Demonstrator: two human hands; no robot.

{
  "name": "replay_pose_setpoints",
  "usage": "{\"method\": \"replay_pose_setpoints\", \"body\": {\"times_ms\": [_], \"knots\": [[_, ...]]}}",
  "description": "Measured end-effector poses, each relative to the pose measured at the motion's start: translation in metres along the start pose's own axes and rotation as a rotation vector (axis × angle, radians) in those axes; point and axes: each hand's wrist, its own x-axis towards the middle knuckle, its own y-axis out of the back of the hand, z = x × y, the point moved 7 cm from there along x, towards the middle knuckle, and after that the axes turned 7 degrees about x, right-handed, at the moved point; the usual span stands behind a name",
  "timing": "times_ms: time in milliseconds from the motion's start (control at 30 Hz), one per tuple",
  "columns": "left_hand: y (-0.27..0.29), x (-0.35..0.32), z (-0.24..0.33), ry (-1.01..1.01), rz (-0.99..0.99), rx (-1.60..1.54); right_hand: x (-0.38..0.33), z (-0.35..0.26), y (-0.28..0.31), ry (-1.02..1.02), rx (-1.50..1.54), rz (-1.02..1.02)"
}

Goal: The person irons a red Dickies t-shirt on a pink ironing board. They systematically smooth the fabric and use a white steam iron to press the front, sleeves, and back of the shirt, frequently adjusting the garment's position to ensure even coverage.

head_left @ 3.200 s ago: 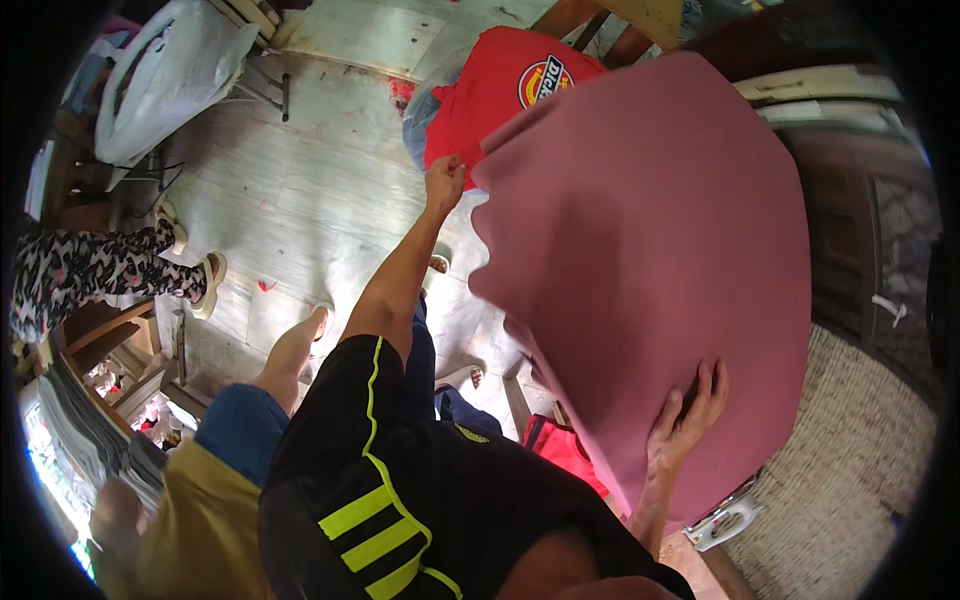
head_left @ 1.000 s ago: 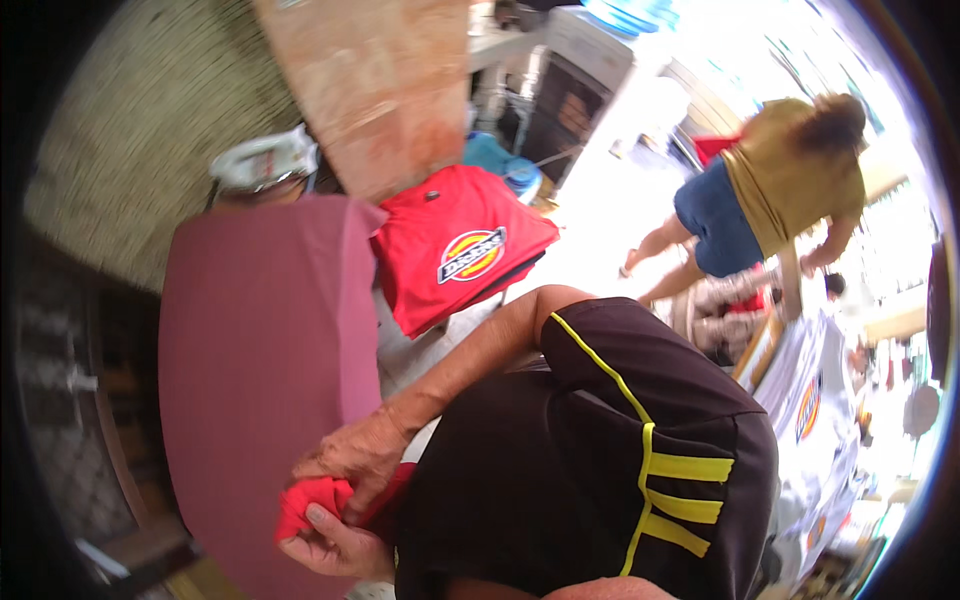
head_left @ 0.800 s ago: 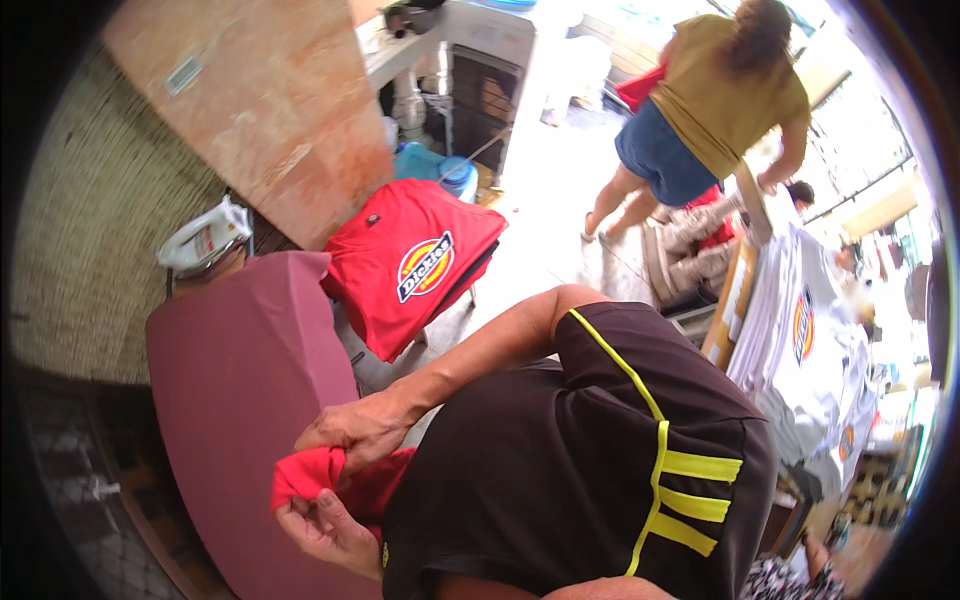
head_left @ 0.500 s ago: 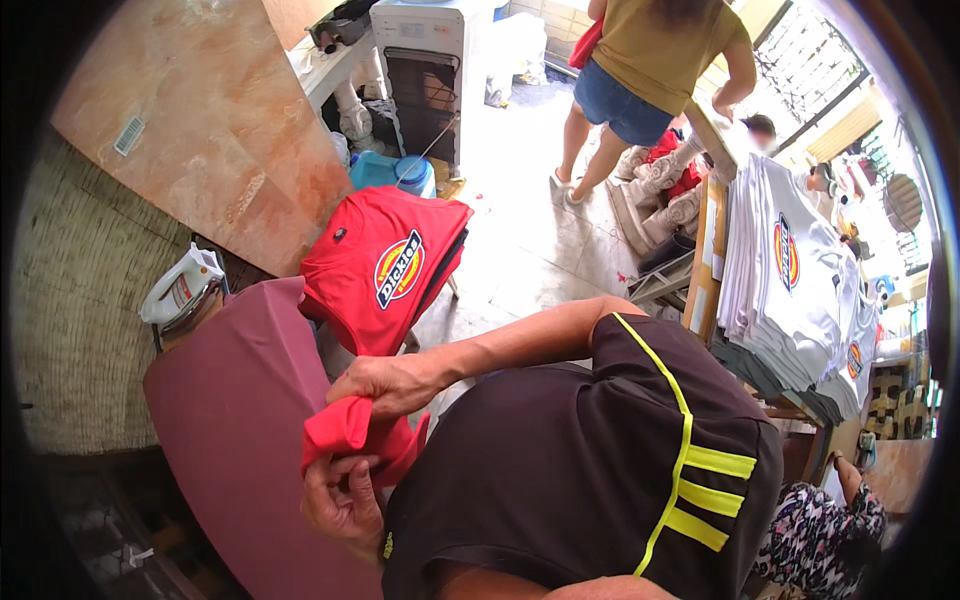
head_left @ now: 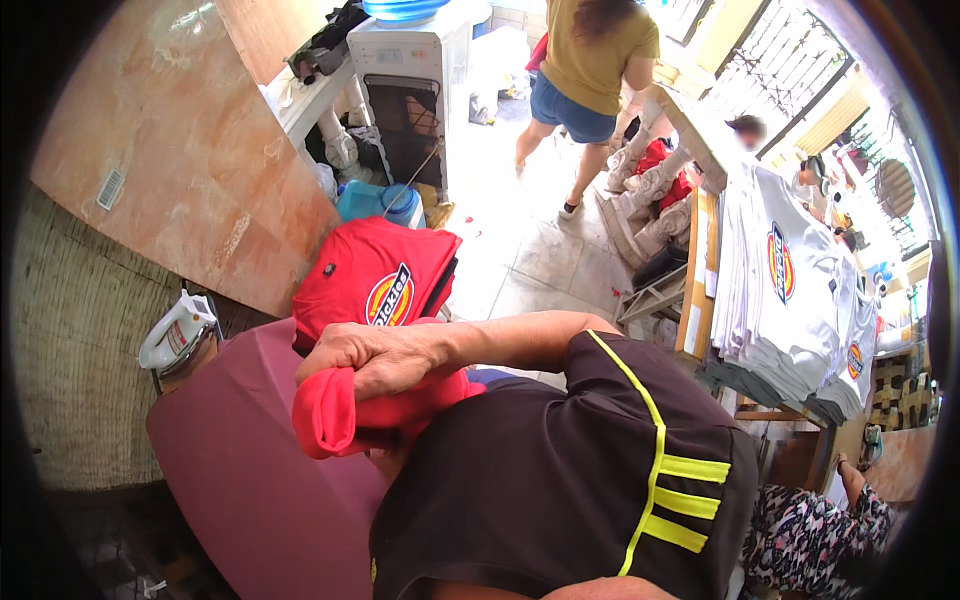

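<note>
Red cloth [head_left: 325, 410], bunched and folded over, is held up in front of my dark shirt. My right hand [head_left: 375, 355] is closed on its upper part, knuckles up. Only a sliver of my left hand [head_left: 383, 462] shows below the cloth. Its fingers are hidden by the cloth and my body. Under the cloth lies an ironing board with a smooth maroon cover [head_left: 240, 450]. Just past my right hand sits a pile of red shirts [head_left: 365, 260] with a round printed emblem. A white iron [head_left: 178, 335] rests at the board's far left end.
A marble-patterned panel [head_left: 170, 150] stands at the upper left. A water dispenser [head_left: 400, 110] and a blue container [head_left: 395, 205] are behind the red pile. White shirts [head_left: 770, 280] are stacked on the right. One person [head_left: 590, 70] is at the back, another [head_left: 815, 530] at the lower right.
My right hand has moved slightly up and left with the red cloth. My left hand, visible below it before, is now mostly hidden. The person at the back has moved left and away.
</note>
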Motion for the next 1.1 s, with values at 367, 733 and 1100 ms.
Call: {"method": "replay_pose_setpoints", "body": {"times_ms": [367,733,1100], "knots": [[0.062,-0.009,-0.027,0.068,0.287,0.045,0.030,-0.027,0.123,0.166,0.099,0.273],[0.304,-0.266,0.148,0.124,1.162,0.691,0.265,0.045,0.049,0.104,0.135,0.065],[0.344,-0.231,0.070,0.154,1.095,1.314,0.281,0.336,-0.082,0.058,-0.741,-0.555]]}}
